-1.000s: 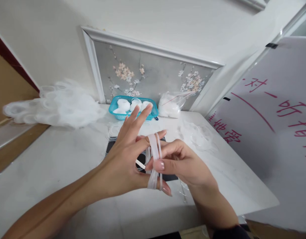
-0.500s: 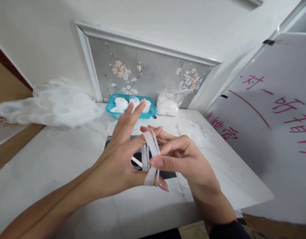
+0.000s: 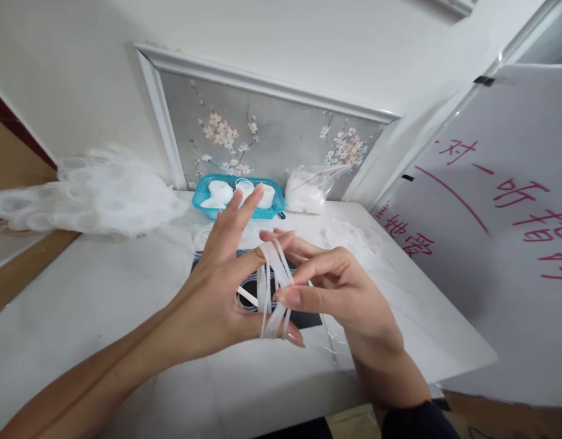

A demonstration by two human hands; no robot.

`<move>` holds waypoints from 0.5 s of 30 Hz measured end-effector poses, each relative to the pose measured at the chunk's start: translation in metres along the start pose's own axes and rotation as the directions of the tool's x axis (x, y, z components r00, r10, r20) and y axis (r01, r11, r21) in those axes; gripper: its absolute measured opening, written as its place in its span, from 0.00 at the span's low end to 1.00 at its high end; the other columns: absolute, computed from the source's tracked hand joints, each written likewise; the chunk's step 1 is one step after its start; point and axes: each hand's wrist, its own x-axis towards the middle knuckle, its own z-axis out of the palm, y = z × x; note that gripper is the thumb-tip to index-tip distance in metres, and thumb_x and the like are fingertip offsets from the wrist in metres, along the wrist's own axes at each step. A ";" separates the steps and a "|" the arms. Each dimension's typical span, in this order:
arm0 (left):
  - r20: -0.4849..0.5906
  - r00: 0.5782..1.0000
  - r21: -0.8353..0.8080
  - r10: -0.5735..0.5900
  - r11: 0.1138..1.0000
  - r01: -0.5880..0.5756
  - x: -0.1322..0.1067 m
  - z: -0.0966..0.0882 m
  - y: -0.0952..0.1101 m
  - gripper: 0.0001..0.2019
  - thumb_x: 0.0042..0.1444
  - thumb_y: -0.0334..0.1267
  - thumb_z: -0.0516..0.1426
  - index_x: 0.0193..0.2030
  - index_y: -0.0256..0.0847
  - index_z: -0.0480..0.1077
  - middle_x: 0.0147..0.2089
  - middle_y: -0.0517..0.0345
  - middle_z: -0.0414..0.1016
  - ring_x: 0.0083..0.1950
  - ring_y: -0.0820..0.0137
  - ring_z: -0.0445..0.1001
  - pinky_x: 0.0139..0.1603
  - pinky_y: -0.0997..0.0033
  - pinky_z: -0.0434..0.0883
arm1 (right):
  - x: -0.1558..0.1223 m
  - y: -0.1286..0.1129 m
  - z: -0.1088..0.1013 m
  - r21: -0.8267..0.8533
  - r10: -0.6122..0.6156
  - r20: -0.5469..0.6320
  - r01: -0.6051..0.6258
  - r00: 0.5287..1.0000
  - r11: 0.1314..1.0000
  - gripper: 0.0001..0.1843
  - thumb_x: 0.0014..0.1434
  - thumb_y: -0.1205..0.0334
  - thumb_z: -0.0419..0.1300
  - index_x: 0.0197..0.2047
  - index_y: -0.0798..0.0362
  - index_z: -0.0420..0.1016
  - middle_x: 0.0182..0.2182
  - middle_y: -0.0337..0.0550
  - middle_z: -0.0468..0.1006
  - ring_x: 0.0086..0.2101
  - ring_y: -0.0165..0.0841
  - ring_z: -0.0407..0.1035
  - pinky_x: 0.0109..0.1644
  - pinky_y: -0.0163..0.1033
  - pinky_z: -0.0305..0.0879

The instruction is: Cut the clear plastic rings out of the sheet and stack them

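Left hand point(image 3: 211, 308) is splayed open, band point(image 3: 268, 283) looped from thumb to forefinger; right hand point(image 3: 349, 299) pinches it. If the tension slackens, the loops could slide off.

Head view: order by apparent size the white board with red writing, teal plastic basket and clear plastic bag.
1. white board with red writing (also nearest the camera)
2. teal plastic basket
3. clear plastic bag

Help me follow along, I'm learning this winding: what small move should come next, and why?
Probably the right hand should carry the band in its grip around the thumb of the left hand once more. Several turns span that thumb and forefinger, and the right hand pinches the strand beside them.
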 end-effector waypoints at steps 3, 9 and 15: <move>0.000 1.000 -0.011 -0.004 1.000 0.004 0.000 0.000 0.000 0.38 0.44 0.65 0.66 0.63 0.61 0.67 0.78 0.75 0.28 0.77 0.43 0.30 0.75 0.38 0.42 | 0.000 0.000 0.000 0.014 -0.001 -0.005 0.001 1.000 1.000 0.04 0.55 0.59 0.71 0.34 0.38 0.85 0.53 0.35 0.80 0.64 0.42 0.62 0.72 0.55 0.51; 0.012 1.000 0.025 -0.007 1.000 0.006 0.000 -0.001 0.000 0.39 0.44 0.62 0.68 0.64 0.60 0.65 0.78 0.70 0.28 0.77 0.46 0.30 0.74 0.38 0.45 | 0.000 0.001 0.000 0.058 -0.023 -0.013 0.024 1.000 0.998 0.05 0.54 0.59 0.72 0.36 0.37 0.85 0.55 0.35 0.79 0.64 0.42 0.62 0.73 0.55 0.47; 0.011 1.000 0.015 0.028 0.999 -0.028 -0.001 -0.001 0.000 0.35 0.46 0.59 0.68 0.61 0.56 0.69 0.79 0.64 0.28 0.77 0.44 0.31 0.73 0.34 0.47 | -0.001 0.000 -0.002 0.063 -0.013 -0.012 0.013 1.000 0.998 0.05 0.54 0.60 0.72 0.35 0.37 0.85 0.53 0.35 0.80 0.64 0.44 0.62 0.74 0.55 0.46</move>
